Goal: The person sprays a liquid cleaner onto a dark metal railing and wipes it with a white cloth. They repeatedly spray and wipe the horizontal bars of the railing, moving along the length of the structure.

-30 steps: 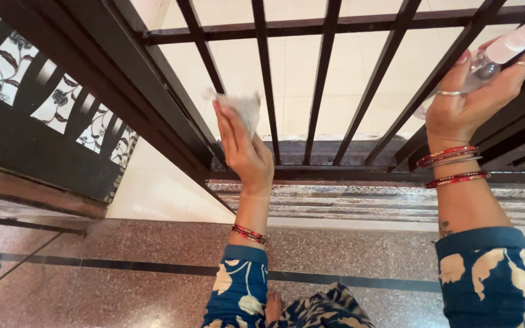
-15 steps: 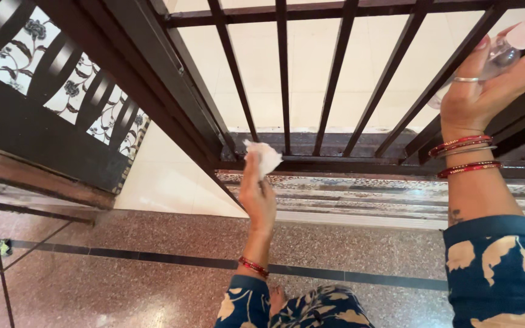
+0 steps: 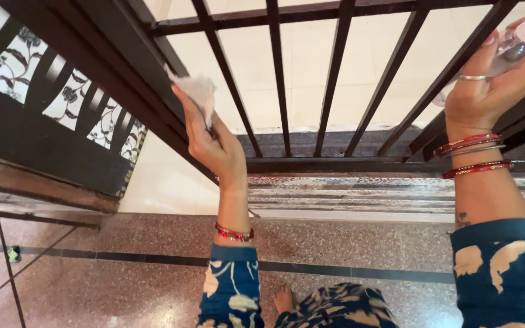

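Note:
My left hand (image 3: 211, 143) holds a crumpled white cloth (image 3: 197, 91) pressed against the left frame post of a dark metal grille gate (image 3: 277, 79). My right hand (image 3: 490, 85) is at the upper right, gripping a clear spray bottle with a pale pink cap (image 3: 521, 39) and resting against a slanted bar of the gate. Both wrists carry red bangles, and both sleeves are blue with a cream floral print.
A second dark gate panel with floral patterned glass (image 3: 62, 103) stands at the left. Below the gate runs a marble threshold (image 3: 366, 197), then speckled reddish stone floor (image 3: 123, 279) with a dark inlay stripe. My bare foot (image 3: 284, 299) shows at the bottom.
My left hand has lifted the cloth from the gate's bottom rail up and left onto the frame post. My right hand has stayed on the bottle at the bars.

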